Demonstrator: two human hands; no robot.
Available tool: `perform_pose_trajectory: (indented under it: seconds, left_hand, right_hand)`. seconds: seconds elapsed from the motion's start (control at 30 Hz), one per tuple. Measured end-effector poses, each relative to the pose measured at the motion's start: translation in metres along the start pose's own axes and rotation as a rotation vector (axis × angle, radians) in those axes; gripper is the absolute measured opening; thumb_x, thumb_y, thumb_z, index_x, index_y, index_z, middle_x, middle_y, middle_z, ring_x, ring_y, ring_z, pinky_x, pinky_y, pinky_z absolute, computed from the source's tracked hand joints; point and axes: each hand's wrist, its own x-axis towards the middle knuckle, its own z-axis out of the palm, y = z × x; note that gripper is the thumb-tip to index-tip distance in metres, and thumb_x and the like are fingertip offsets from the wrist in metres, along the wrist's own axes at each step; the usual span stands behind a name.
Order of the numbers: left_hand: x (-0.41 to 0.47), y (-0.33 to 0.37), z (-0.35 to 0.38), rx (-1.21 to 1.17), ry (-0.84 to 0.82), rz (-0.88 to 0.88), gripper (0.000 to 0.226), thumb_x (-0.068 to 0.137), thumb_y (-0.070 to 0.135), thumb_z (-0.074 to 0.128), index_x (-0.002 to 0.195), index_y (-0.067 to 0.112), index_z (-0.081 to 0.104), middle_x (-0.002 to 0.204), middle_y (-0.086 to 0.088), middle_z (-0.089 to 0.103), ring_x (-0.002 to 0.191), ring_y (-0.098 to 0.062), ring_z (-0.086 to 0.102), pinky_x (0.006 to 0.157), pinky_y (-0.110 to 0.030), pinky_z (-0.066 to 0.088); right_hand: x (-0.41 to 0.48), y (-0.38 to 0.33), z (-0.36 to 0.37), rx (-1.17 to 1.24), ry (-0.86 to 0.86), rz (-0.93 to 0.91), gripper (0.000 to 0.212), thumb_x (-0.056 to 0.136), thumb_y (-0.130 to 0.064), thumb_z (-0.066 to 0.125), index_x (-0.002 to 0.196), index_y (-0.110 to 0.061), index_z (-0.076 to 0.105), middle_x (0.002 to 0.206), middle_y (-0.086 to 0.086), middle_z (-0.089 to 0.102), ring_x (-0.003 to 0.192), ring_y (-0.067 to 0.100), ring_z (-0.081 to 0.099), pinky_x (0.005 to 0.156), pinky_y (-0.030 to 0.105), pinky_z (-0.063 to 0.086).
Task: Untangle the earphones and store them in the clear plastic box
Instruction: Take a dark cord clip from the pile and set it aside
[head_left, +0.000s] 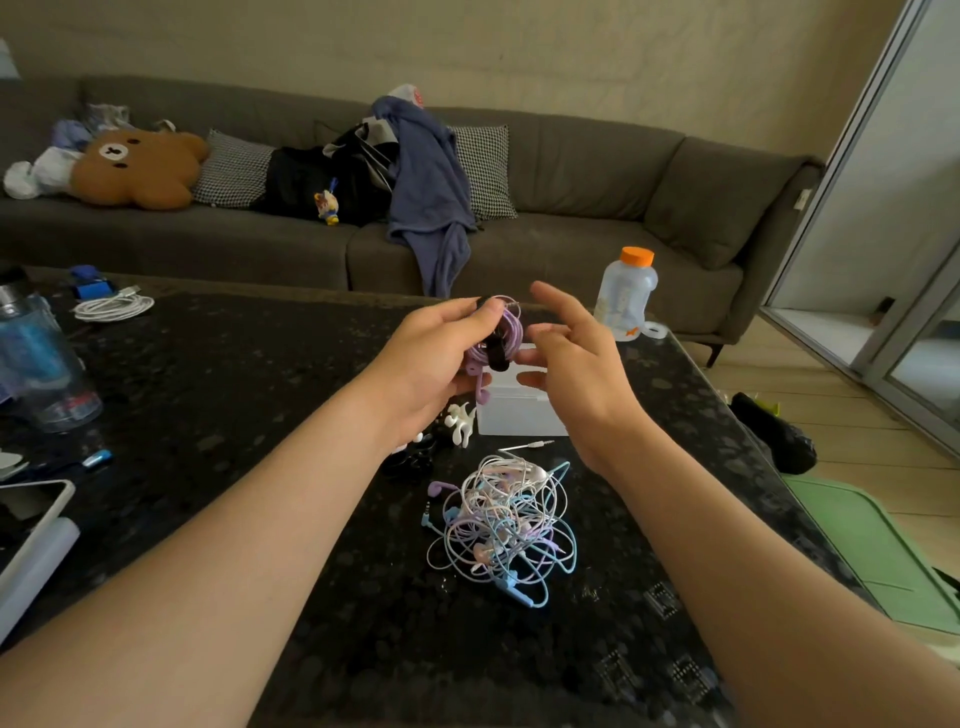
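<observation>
Above the black speckled stone table's (234, 405) far edge, my left hand (431, 358) is pinching a coiled purple earphone cord (506, 332), right hand (582, 364) hovering beside, fingers spread. It's looking light and springy, so I'm clamping across the loops.

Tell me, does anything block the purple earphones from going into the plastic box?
No object lies between them: the left hand holds the purple earphones just over the box. Its lid looks closed, though, and the open right hand hovers there.
</observation>
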Motion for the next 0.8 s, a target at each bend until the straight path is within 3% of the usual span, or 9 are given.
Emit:
perform_pose_trajectory:
  seconds: [0.13, 0.23, 0.3, 0.4, 0.53, 0.67, 0.73, 0.8]
  left_hand:
    - [0.000, 0.005, 0.004, -0.075, 0.073, -0.028, 0.028, 0.108, 0.036, 0.059, 0.120, 0.018, 0.077, 0.115, -0.014, 0.078, 0.098, -0.026, 0.072, 0.076, -0.038, 0.053]
    - [0.002, 0.005, 0.006, -0.111, 0.107, -0.040, 0.032, 0.107, 0.041, 0.059, 0.123, 0.019, 0.077, 0.116, -0.007, 0.079, 0.111, -0.030, 0.074, 0.097, -0.043, 0.057]
    - [0.003, 0.005, 0.008, -0.142, 0.116, -0.046, 0.034, 0.106, 0.041, 0.060, 0.124, 0.018, 0.076, 0.118, -0.009, 0.079, 0.117, -0.037, 0.072, 0.108, -0.049, 0.054]
    - [0.003, 0.006, 0.011, -0.157, 0.119, -0.040, 0.033, 0.106, 0.040, 0.061, 0.127, 0.018, 0.074, 0.119, -0.008, 0.078, 0.112, -0.028, 0.074, 0.099, -0.043, 0.059]
    - [-0.002, 0.009, 0.013, -0.191, 0.117, -0.008, 0.026, 0.104, 0.034, 0.066, 0.122, 0.018, 0.076, 0.111, -0.008, 0.079, 0.085, -0.019, 0.077, 0.070, -0.031, 0.060]
    - [0.000, 0.006, 0.010, -0.231, 0.157, 0.003, 0.028, 0.100, 0.034, 0.072, 0.121, 0.015, 0.075, 0.106, -0.009, 0.078, 0.090, -0.029, 0.077, 0.069, -0.034, 0.060]
    - [0.001, 0.005, 0.008, -0.227, 0.176, 0.004, 0.028, 0.100, 0.036, 0.073, 0.120, 0.016, 0.076, 0.100, -0.003, 0.078, 0.087, -0.024, 0.076, 0.065, -0.033, 0.059]
    - [0.003, 0.005, 0.007, -0.227, 0.206, 0.023, 0.025, 0.101, 0.035, 0.072, 0.120, 0.019, 0.076, 0.110, -0.001, 0.080, 0.100, -0.020, 0.077, 0.078, -0.035, 0.062]
  right_hand:
    - [-0.002, 0.003, 0.003, 0.065, -0.067, 0.119, 0.060, 0.089, 0.012, 0.056, 0.141, -0.018, 0.055, 0.120, 0.011, 0.071, 0.110, 0.030, 0.073, 0.097, 0.048, 0.061]
    - [-0.011, 0.004, 0.010, 0.122, -0.154, 0.168, 0.056, 0.088, 0.002, 0.073, 0.134, -0.022, 0.051, 0.115, 0.007, 0.076, 0.110, 0.031, 0.074, 0.098, 0.049, 0.061]
    - [-0.011, 0.007, 0.017, 0.079, -0.146, 0.164, 0.058, 0.086, -0.013, 0.083, 0.133, -0.025, 0.050, 0.112, 0.001, 0.077, 0.104, 0.019, 0.075, 0.091, 0.042, 0.060]
    - [-0.010, 0.007, 0.024, 0.079, -0.107, 0.140, 0.055, 0.090, -0.027, 0.084, 0.135, -0.022, 0.053, 0.100, -0.007, 0.080, 0.084, 0.002, 0.074, 0.078, 0.028, 0.053]
    - [-0.012, 0.005, 0.027, 0.105, -0.041, 0.106, 0.031, 0.098, -0.029, 0.076, 0.121, -0.013, 0.063, 0.085, -0.004, 0.080, 0.076, 0.006, 0.074, 0.078, 0.032, 0.061]
    - [-0.012, 0.006, 0.030, 0.145, -0.038, 0.150, 0.023, 0.100, -0.027, 0.073, 0.110, -0.006, 0.068, 0.080, 0.009, 0.078, 0.079, 0.019, 0.074, 0.094, 0.051, 0.061]
    - [-0.014, 0.004, 0.028, 0.210, -0.083, 0.208, 0.020, 0.101, -0.020, 0.072, 0.110, -0.003, 0.070, 0.085, 0.011, 0.079, 0.092, 0.026, 0.080, 0.093, 0.044, 0.064]
    - [-0.016, 0.000, 0.026, 0.254, -0.151, 0.286, 0.013, 0.098, -0.014, 0.072, 0.105, -0.002, 0.073, 0.099, 0.019, 0.080, 0.096, 0.029, 0.080, 0.084, 0.034, 0.064]
